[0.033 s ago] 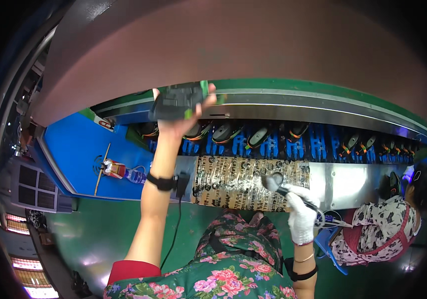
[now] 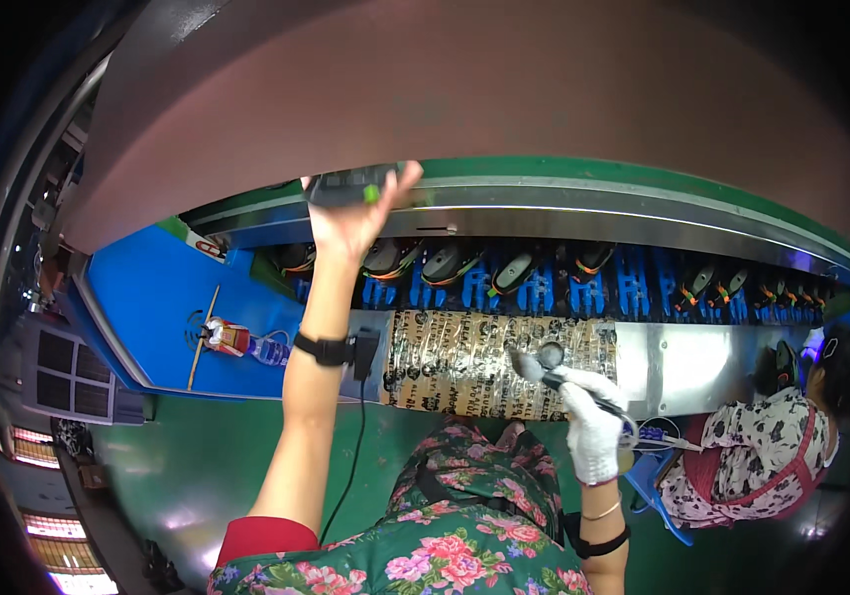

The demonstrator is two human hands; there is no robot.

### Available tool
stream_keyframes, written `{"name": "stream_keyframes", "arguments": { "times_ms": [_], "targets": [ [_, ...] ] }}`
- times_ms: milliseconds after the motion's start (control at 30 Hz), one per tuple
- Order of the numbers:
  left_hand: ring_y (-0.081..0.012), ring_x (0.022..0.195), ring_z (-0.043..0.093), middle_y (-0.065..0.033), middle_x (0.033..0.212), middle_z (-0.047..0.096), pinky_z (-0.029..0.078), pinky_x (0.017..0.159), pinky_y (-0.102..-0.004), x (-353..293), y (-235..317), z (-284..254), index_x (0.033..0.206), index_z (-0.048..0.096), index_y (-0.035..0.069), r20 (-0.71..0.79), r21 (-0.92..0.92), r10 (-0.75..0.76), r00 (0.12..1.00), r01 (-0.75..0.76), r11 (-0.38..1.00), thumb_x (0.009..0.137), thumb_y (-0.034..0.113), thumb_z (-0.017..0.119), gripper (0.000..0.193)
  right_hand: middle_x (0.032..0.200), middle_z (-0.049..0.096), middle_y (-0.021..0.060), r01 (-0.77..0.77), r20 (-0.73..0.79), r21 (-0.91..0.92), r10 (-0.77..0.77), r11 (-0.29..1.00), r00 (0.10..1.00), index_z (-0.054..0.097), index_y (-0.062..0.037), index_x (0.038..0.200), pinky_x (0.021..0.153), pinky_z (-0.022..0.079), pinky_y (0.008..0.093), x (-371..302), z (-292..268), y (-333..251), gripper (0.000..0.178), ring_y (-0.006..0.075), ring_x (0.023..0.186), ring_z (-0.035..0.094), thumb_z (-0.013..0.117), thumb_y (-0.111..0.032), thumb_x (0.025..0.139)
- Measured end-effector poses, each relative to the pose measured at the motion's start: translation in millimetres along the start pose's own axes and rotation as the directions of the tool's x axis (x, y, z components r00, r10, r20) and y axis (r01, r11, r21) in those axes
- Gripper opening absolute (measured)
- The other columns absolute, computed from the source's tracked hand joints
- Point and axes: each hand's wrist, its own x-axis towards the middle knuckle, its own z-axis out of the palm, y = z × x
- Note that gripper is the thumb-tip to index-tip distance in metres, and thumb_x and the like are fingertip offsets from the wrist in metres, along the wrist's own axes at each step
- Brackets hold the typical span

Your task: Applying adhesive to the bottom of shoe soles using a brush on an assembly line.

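My bare left hand (image 2: 343,230) reaches up at the brown panel's lower edge, palm up. On it rests a black shoe (image 2: 347,188) with bright green parts, its far side hidden by the panel. Some of the fingers stretch past its right end. In a white knitted glove, my right hand (image 2: 597,436) is closed round a dark-handled brush (image 2: 526,367) over the taped counter. Beside the bristles a small round dark-rimmed piece (image 2: 551,354) shows; I cannot tell whether it belongs to the brush.
Several shoes (image 2: 452,265) sit on blue racks (image 2: 534,290) along the line. A brown panel (image 2: 464,89) overhangs the metal rail (image 2: 564,205). Brown printed sheeting (image 2: 454,367) covers part of the counter. At left, a bottle (image 2: 271,349) lies on a blue table (image 2: 147,307). A co-worker (image 2: 752,456) sits at right.
My left hand has pushed the shoe a little farther up under the panel, and less of it shows. The brush in my right hand has shifted slightly left and turned.
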Motion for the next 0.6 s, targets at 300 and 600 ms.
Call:
{"name": "stream_keyframes", "arguments": {
  "times_ms": [300, 600],
  "targets": [
    [-0.0407, 0.141, 0.050, -0.0292, 0.151, 0.049, 0.042, 0.119, -0.0499, -1, -37, -29, 0.152, 0.041, -0.006, -0.193, 0.665, 0.379, 0.905, -0.163, 0.729, 0.107, 0.044, 0.051, 0.069, 0.089, 0.076, 0.0037, -0.137, -0.093, 0.008, 0.137, 0.991, 0.986, 0.079, 0.0007, 0.104, 0.059, 0.043, 0.0202, -4, -20, 47, 0.019, 0.0052, 0.066, 0.058, 0.078, 0.003, 0.086],
    [-0.0251, 0.134, 0.053, -0.0172, 0.141, 0.057, 0.043, 0.113, -0.0404, 171, -205, 9, 0.155, 0.044, 0.002, -0.178, 0.951, -0.228, 0.957, 0.108, -0.288, 0.099, 0.035, 0.067, 0.069, 0.095, 0.078, 0.0092, -0.016, -0.321, 0.253, 0.100, 0.967, 0.942, 0.076, 0.0032, 0.107, 0.062, 0.050, 0.0219, -18, -69, 54, 0.020, 0.0093, 0.070, 0.065, 0.075, 0.002, 0.087]
  ]
}}
